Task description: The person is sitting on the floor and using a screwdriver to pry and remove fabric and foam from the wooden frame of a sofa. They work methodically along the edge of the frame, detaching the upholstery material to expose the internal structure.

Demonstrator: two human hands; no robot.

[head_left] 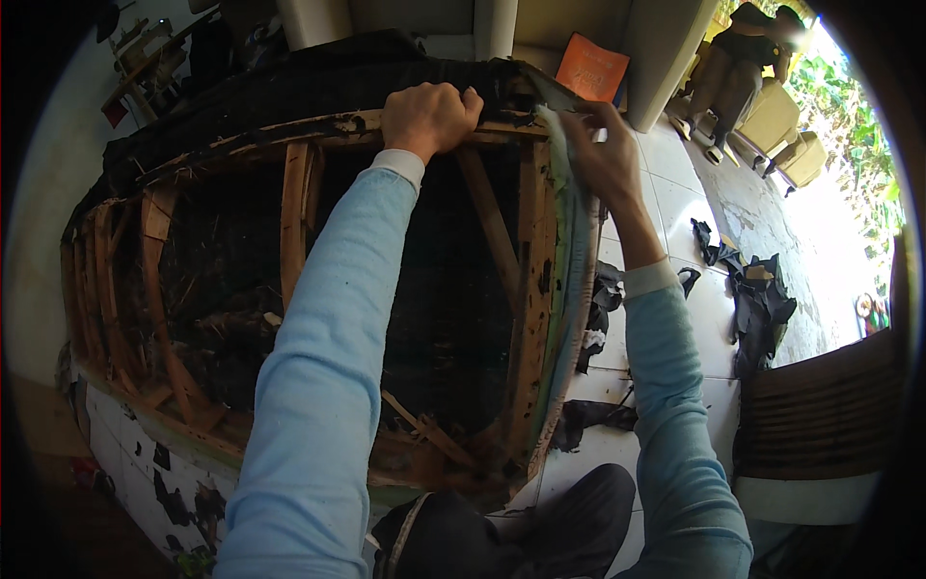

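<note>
A wooden sofa or chair frame [530,289], stripped open, lies before me with its slats and dark hollow inside showing. My left hand [429,118] is closed in a fist over the frame's far rail [338,128]. At the far right corner, my right hand [608,154] has its fingers bent around the edge of the upholstery cover [577,261]. Pale green-white padding [557,145] shows between that cover and the wood, close to my fingertips. Torn black fabric [289,92] hangs along the frame's far side.
Black fabric scraps [762,304] litter the white tiled floor [714,333] on the right. An orange-red packet or booklet [591,68] stands behind the far corner. A slatted brown piece [820,410] is at the right. Beyond, another person [743,58] bends near cream-coloured cushioned pieces [769,116].
</note>
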